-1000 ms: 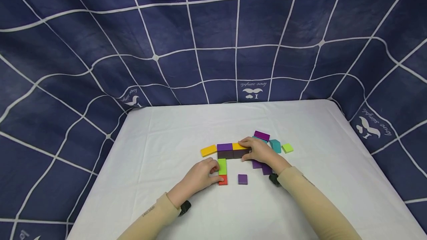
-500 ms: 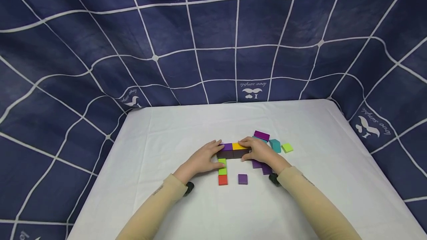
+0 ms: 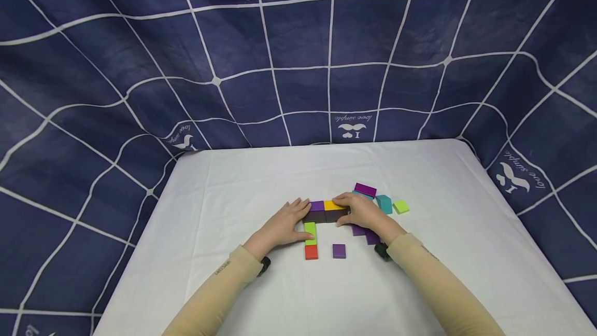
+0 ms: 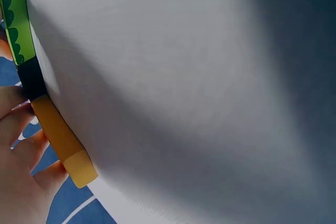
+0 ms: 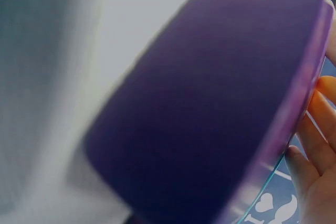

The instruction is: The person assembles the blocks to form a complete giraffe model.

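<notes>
A row of toy blocks lies mid-table in the head view: a purple-topped block beside a yellow-topped block, both dark on the near side. My right hand grips the right end of this row, thumb at the near side and fingers over the yellow top. With fingers extended, my left hand touches the row's left end; its thumb lies on the green block, which adjoins a red block. In the left wrist view the fingers rest along a yellow block, hidden from the head camera.
A small purple block lies nearer me. Below the right hand are purple blocks, one looming large and blurred in the right wrist view. Beyond that hand sit a magenta block, a teal block and a lime piece.
My left hand has gone from the green and red blocks up to the row's left end, covering the loose yellow block there. The right hand has stayed in place.
</notes>
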Demonstrator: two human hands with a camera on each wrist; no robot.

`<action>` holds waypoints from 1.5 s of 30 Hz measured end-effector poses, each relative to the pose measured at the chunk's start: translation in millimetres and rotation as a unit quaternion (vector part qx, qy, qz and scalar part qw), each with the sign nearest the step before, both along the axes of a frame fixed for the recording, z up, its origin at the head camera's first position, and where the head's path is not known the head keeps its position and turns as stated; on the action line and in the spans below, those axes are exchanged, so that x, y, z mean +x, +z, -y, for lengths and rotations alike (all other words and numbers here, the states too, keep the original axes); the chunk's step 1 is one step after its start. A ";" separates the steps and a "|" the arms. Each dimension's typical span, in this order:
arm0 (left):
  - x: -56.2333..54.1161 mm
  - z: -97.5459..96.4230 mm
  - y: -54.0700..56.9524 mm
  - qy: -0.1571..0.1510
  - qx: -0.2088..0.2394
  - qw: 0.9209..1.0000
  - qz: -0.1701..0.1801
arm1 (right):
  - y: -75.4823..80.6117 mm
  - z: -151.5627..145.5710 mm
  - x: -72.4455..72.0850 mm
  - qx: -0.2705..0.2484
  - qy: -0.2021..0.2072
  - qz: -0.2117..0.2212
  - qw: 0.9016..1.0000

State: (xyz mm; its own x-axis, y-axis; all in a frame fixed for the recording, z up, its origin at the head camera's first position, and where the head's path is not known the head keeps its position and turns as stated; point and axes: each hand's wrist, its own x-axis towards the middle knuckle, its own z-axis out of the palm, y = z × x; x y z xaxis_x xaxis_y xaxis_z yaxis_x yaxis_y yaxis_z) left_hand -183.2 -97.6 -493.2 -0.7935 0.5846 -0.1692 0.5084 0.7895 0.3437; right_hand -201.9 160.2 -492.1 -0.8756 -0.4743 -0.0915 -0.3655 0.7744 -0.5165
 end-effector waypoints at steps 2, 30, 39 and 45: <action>0.3 0.2 1.1 0.002 0.001 1.000 0.000 | 0.2 0.5 -0.3 -0.001 0.004 -0.005 1.000; 24.0 2.7 -0.4 0.002 0.007 1.000 -0.011 | -3.4 3.7 17.7 0.016 0.009 -0.025 1.000; 34.5 4.3 -1.9 0.002 0.000 1.000 -0.009 | -5.6 2.4 27.9 0.019 0.035 -0.053 0.998; 35.0 5.2 -3.4 0.002 0.010 1.000 -0.016 | -4.5 1.9 28.9 0.017 0.040 -0.065 0.997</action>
